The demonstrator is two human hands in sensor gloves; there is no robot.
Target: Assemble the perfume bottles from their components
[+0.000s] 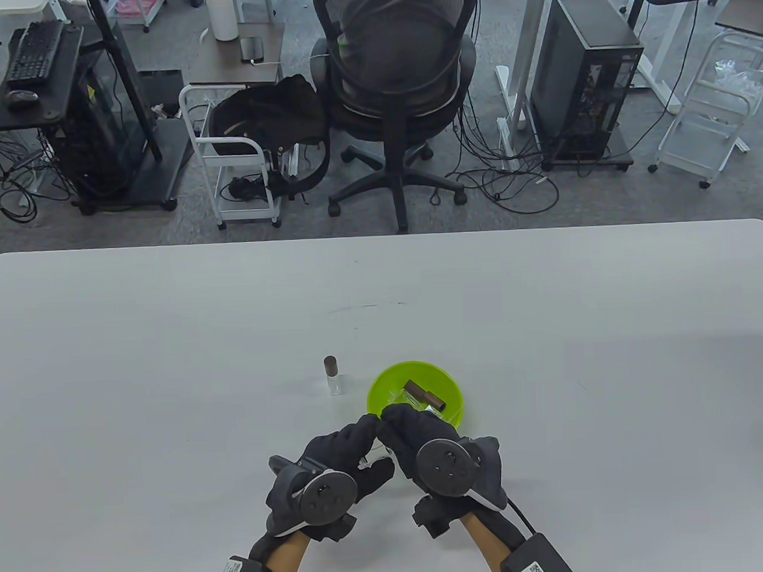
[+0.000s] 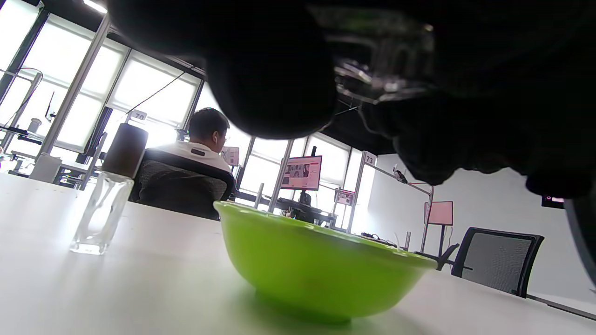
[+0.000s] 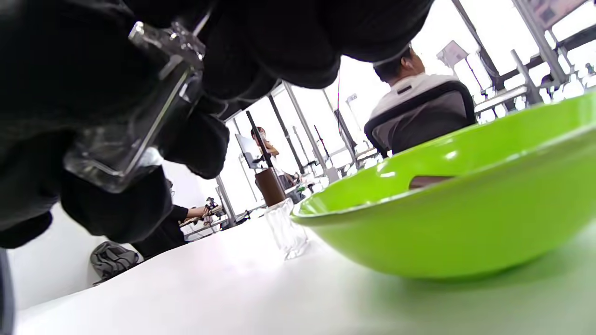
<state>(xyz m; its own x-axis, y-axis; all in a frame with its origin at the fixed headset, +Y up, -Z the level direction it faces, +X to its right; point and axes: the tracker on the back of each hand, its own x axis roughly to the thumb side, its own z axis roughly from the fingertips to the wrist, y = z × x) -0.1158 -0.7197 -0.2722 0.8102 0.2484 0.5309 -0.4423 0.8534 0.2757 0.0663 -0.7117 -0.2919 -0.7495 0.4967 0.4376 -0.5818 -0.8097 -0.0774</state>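
White table point(image 1: 171, 343), rounded far corners, far edge running across the upper middle of the table view. Broad bare surface left, right and beyond the work spot; everything in use sits near the front edge at centre.

Readable writing: small number signs in the background of the left wrist view, "70" and "73" on posts. Labels on the wrist packs at the bottom of the table view are too small to read.

Green bowl point(image 1: 451, 408) just right of centre, right hand point(image 1: 440, 450) partly over its near rim. Inside: a brown cap point(image 1: 424, 395) lying on its side, plus clear pieces beside it (cannot tell what they are). The right wrist view shows only the cap's brown edge above the rim.

Finished bottle point(image 1: 332, 375) stands upright just left of the bowl, apart from it: clear glass body, brown cap on top.

Left hand point(image 1: 338, 466) and right hand meet fingertip to fingertip just in front of the bowl. Between them a clear glass bottle point(image 3: 135, 111), uncapped, held off the table and tilted. Right wrist view shows gloved fingers curled round its body; in the left wrist view its clear neck end pokes out among dark fingers. Both hands curled onto it, though which fingers belong to which hand is hard to sort.
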